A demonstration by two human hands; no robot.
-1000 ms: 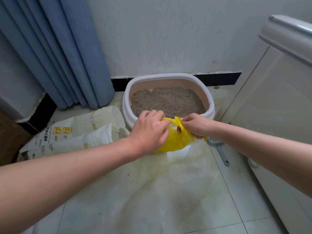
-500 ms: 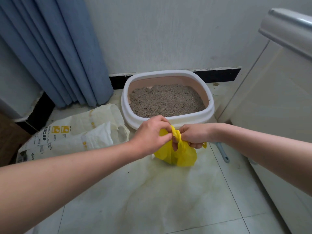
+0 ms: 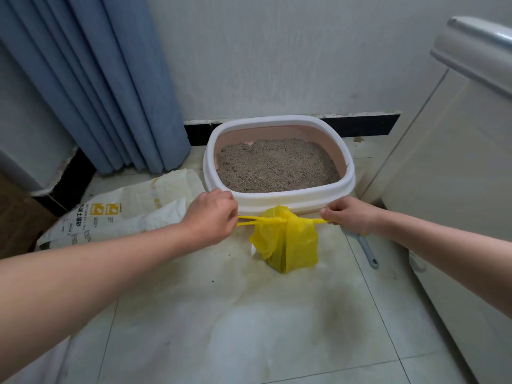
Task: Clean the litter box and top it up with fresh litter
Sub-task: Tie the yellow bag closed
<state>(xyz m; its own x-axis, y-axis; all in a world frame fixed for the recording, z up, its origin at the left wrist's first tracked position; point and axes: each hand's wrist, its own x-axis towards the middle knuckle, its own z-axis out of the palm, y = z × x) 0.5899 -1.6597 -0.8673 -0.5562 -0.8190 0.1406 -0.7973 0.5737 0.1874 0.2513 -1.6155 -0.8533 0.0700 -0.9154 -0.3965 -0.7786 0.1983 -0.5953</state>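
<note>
Head view: left hand (image 3: 213, 214) and right hand (image 3: 347, 214) each keep a pinching grip on a handle of the yellow bag (image 3: 288, 242), stretched taut just before the litter box (image 3: 277, 202). Pulled harder, the thin plastic may tear and spill waste.

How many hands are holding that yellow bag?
2. The left hand grips the handle stretched left of the yellow bag; the right hand grips the one stretched right. None seem hidden.
</note>
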